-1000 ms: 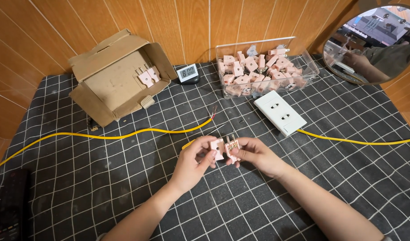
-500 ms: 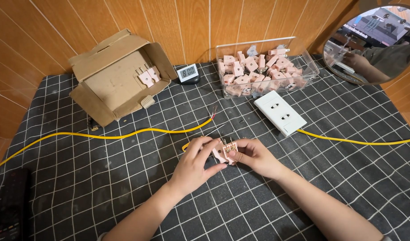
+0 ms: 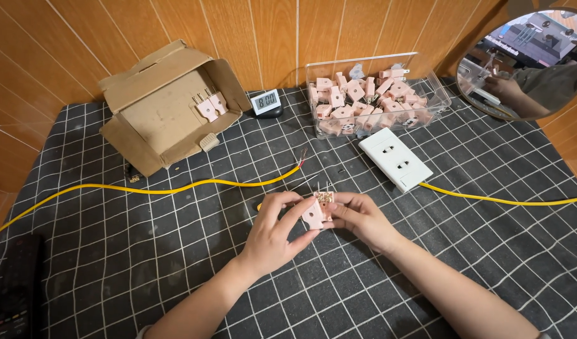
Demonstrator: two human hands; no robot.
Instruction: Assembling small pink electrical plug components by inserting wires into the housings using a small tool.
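Note:
My left hand [image 3: 277,231] and my right hand [image 3: 358,217] meet over the middle of the checked mat, both pinching a small pink plug [image 3: 318,210] with two metal prongs pointing up. The plug looks opened, one pink half in my left fingers and the pronged half against my right fingers. A yellow cable [image 3: 175,187] with bared wire ends lies just beyond my hands.
An open cardboard box [image 3: 156,119] holding pink plugs lies at the back left. A clear tray [image 3: 439,100] of several pink plugs stands at the back, with a white socket strip [image 3: 394,158] on another yellow cable, a small digital clock [image 3: 266,102], a round mirror [image 3: 527,63], a dark remote [image 3: 15,295].
My hands have drawn closer together and slightly toward me, pressing the two plug pieces against each other. Nothing else on the mat has moved.

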